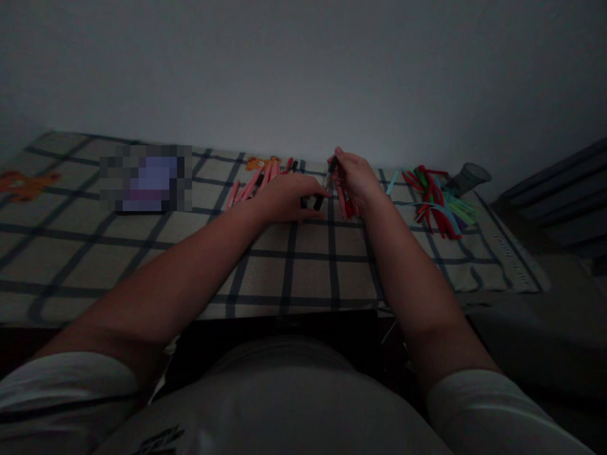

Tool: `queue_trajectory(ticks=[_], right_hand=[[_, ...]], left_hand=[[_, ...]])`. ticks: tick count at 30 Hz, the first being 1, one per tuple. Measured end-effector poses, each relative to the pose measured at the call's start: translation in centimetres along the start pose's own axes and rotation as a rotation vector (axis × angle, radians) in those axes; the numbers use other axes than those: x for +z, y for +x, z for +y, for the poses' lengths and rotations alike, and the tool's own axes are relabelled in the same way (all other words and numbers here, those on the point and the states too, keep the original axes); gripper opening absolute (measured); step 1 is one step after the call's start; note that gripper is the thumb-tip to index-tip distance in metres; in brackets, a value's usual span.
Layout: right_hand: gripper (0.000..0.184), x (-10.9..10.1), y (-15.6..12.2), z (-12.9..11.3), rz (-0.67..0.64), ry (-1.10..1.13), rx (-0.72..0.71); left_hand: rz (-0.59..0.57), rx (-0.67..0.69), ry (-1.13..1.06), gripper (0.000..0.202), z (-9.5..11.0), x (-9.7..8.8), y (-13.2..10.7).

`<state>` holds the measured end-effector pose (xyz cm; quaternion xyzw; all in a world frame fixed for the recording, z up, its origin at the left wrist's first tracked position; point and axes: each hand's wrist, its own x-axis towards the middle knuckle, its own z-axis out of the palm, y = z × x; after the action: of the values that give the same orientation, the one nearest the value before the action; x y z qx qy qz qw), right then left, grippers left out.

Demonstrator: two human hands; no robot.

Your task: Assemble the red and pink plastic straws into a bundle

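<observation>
A slim pen [327,179] with dark ends stands tilted between my two hands above the checked cloth. My right hand [356,175] is closed on its upper dark end. Around the lower dark end curve the thumb and fingers of my left hand [294,192]; the exact contact is too dim to make out. Left of and partly under my left hand lies a bunch of pink pens [246,189], a few with dark or red ends. More red and pink pens [349,207] lie beneath my right hand, partly hidden by it.
A checked cloth [265,272] with bear prints covers the table against the wall. To the right lies a pile of red, green and blue strips [434,202] beside a tipped clear cup [469,178]. A blurred-out purple-blue device [150,183] lies at left.
</observation>
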<state>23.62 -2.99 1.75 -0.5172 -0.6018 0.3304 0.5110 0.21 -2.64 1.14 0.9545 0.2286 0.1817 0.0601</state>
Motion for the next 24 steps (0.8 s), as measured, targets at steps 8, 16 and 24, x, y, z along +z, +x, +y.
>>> queue_trajectory(ticks=[8, 16, 24], right_hand=[[0.075, -0.4, 0.4, 1.1, 0.049, 0.041, 0.007], [0.074, -0.7, 0.6, 1.1, 0.049, 0.078, 0.012], [0.051, -0.7, 0.3, 0.4, 0.112, 0.245, 0.172]], left_hand=[[-0.008, -0.006, -0.024, 0.043, 0.5, -0.5, 0.0], [0.047, -0.031, 0.011, 0.048, 0.0, -0.5, -0.5], [0.174, -0.386, 0.057, 0.055, 0.6, -1.0, 0.1]])
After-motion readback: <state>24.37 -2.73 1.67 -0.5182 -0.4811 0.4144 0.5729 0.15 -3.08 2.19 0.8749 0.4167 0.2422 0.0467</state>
